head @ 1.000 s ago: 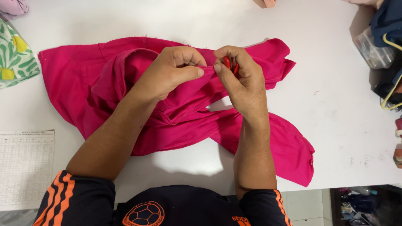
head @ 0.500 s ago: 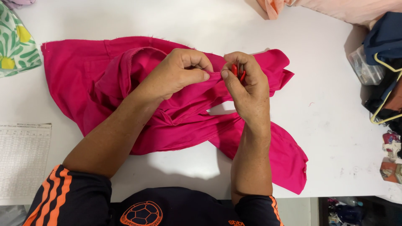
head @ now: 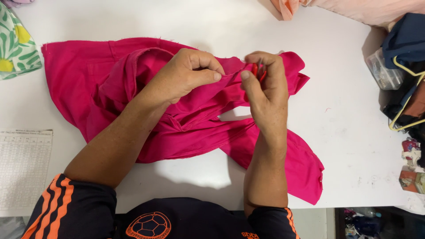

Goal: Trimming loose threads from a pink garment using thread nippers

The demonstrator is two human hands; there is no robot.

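A bright pink garment (head: 110, 84) lies crumpled across the white table (head: 336, 119). My left hand (head: 183, 75) pinches a fold of it near the middle, fingers curled tight. My right hand (head: 263, 86) sits close beside it, gripping a small red tool (head: 256, 71) between thumb and fingers against the same fold. Most of the red tool is hidden inside the hand. The two hands almost touch above the cloth.
A green and yellow patterned cloth (head: 15, 48) lies at the far left. A printed paper sheet (head: 22, 168) sits at the near left. Peach fabric (head: 354, 9) is at the back right; a clear plastic box (head: 384, 71) and dark fabric (head: 407, 40) crowd the right edge.
Both hands stay on the same fold, with only small finger shifts. The view has drifted slightly, bringing more peach fabric in at the top.
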